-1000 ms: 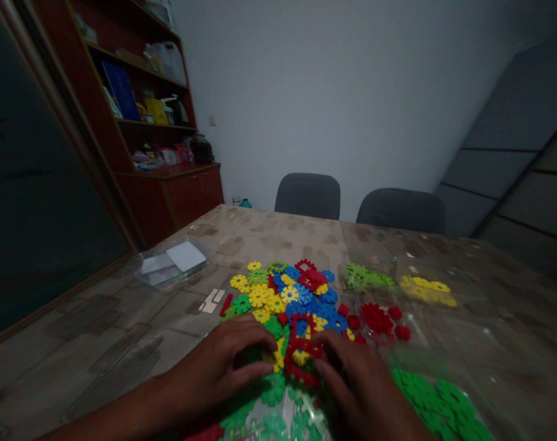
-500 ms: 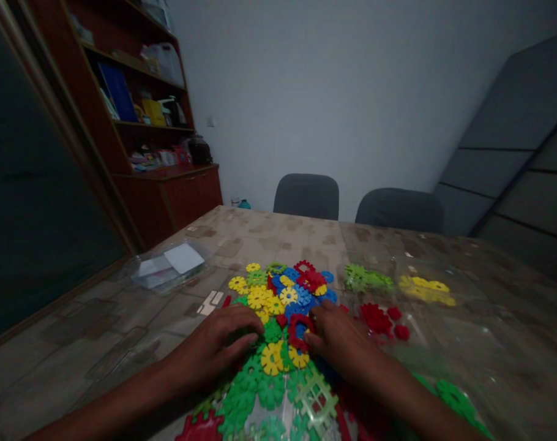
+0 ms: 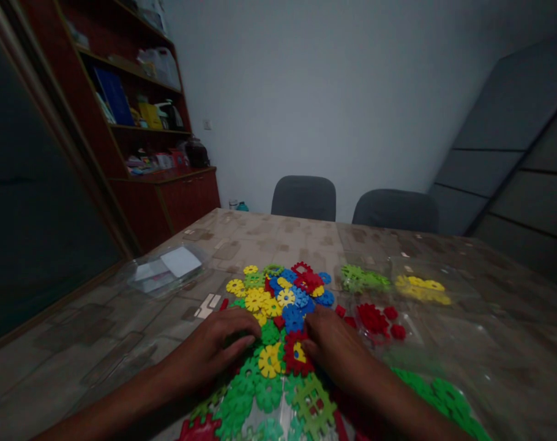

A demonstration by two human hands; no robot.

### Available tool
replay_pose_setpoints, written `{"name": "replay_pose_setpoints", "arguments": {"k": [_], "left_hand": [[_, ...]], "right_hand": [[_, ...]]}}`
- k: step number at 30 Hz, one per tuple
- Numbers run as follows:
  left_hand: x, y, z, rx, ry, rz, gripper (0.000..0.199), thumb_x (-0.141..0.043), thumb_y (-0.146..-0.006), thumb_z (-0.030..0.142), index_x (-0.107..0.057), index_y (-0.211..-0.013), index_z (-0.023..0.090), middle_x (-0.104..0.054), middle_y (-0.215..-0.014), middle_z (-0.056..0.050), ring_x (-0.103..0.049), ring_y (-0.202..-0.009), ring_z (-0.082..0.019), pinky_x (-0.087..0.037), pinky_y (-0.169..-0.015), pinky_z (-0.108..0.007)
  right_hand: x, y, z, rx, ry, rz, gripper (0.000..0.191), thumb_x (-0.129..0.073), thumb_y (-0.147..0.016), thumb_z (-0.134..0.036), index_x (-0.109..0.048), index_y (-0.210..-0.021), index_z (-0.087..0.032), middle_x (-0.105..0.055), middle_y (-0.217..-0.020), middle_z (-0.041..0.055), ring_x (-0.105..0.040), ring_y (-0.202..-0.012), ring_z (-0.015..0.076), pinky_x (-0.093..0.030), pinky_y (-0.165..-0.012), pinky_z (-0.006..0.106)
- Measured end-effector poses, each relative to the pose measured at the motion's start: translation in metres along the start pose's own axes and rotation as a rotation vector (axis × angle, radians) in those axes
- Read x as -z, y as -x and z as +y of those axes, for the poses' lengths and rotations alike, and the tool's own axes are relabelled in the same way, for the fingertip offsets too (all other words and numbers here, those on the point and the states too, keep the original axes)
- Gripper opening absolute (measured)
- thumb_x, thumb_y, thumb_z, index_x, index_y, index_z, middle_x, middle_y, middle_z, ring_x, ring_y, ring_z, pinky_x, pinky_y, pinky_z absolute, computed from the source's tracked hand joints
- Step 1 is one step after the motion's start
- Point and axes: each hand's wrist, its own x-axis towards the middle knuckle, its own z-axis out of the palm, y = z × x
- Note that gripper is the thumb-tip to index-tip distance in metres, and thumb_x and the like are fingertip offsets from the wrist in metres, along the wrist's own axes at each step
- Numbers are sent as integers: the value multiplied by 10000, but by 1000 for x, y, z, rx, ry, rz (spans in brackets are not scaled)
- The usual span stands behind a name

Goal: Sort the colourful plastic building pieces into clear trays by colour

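"Where did the red plastic square frame with toothed edges [image 3: 291, 356] lie?"

"Among coloured plastic pieces on the stone-patterned worktop [image 3: 260, 239], just left of the right hand [image 3: 332, 342], whose thumb was at its right edge."

"Were those fingers pinching it?"

"That could not be told; they were bent, their tips partly hidden."

"And the left hand [image 3: 224, 338]?"

"Its fingers were curled, with a gap to the thumb, and pinched nothing visible. A green notched plastic disc [image 3: 270, 334] lay just beside their tips, and a yellow flower-shaped plastic disc [image 3: 269, 362] lay between that hand and the frame."
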Motion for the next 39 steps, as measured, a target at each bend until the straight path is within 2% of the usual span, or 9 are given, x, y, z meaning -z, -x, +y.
{"name": "replay_pose_setpoints", "arguments": {"k": [8, 16, 20, 23, 25, 28, 31, 34, 39], "left_hand": [[1, 0, -2, -14, 7, 0, 183, -504, -1032, 232, -685, -1056, 234, -744, -1086, -59, -678, -1020, -220, -524, -933, -361], [5, -2, 0, 10, -19, -3, 192, -492, -1025, 229, -682, -1049, 224, -746, -1084, -65, -676, -1018, -228, -528, -930, -371], [7, -3, 0, 1, -39, 1, 183, -493, -1022, 216, -676, -1037, 224, -742, -1074, -57, -683, -999, -226, -530, -908, -356], [8, -3, -3, -25, -53, 16, 183, -499, -1021, 213, -678, -1056, 225, -746, -1076, -56, -685, -998, -231, -527, -911, -352], [11, -2, -5, -36, -67, 14, 190, -500, -1023, 218, -680, -1084, 229, -745, -1096, -59, -680, -1022, -236, -519, -930, -359], [21, -1, -8, -29, -104, -29, 198, -511, -1027, 231, -679, -1130, 246, -729, -1166, -61, -659, -1098, -243, -491, -993, -385], [37, 2, -9, 15, -126, -124, 204, -560, -1004, 248, -674, -1173, 259, -713, -1215, -67, -650, -1124, -254, -481, -1009, -402], [53, 6, -10, 81, -142, -199, 211, -602, -969, 242, -686, -1163, 247, -716, -1169, -67, -664, -1053, -256, -505, -941, -379], [64, 13, -8, 108, -87, -271, 321, -626, -910, 157, -694, -1197, 283, -719, -1151, -44, -663, -1015, -241, -507, -888, -336]], "right_hand": [[18, 8, 16, -2, -3, 127, 85, -576, -940, -180, -657, -966, -185, -720, -937, 63, -660, -825, 206, -389, -671, 276], [80, 14, 122, -113, 135, 300, 145, -502, -888, -199, -588, -774, -229, -697, -718, 62, -627, -638, 211, -344, -587, 290], [82, 20, 167, -104, 172, 311, 220, -514, -847, -151, -567, -655, -244, -693, -660, 75, -632, -603, 226, -387, -592, 312], [73, 24, 184, -81, 171, 326, 160, -549, -801, -126, -683, -778, -212, -770, -867, 138, -706, -797, 276, -475, -717, 351], [70, 26, 186, -71, 155, 344, 226, -556, -815, -164, -731, -955, -187, -775, -1016, 171, -717, -883, 296, -508, -775, 383], [69, 31, 170, -54, 120, 361, 308, -527, -870, -260, -738, -1081, -184, -774, -1012, 161, -716, -822, 283, -530, -738, 383], [67, 38, 138, -16, 27, 326, 323, -501, -901, -316, -757, -1070, -215, -780, -991, 136, -715, -821, 278, -534, -752, 376], [56, 44, 113, 55, -78, 171, 319, -466, -948, -336, -774, -967, -255, -788, -986, 101, -717, -833, 269, -530, -760, 354], [42, 48, 109, 26, -66, 170, 272, -513, -924, -331, -780, -936, -284, -795, -961, 89, -724, -835, 287, -544, -735, 354]]}}
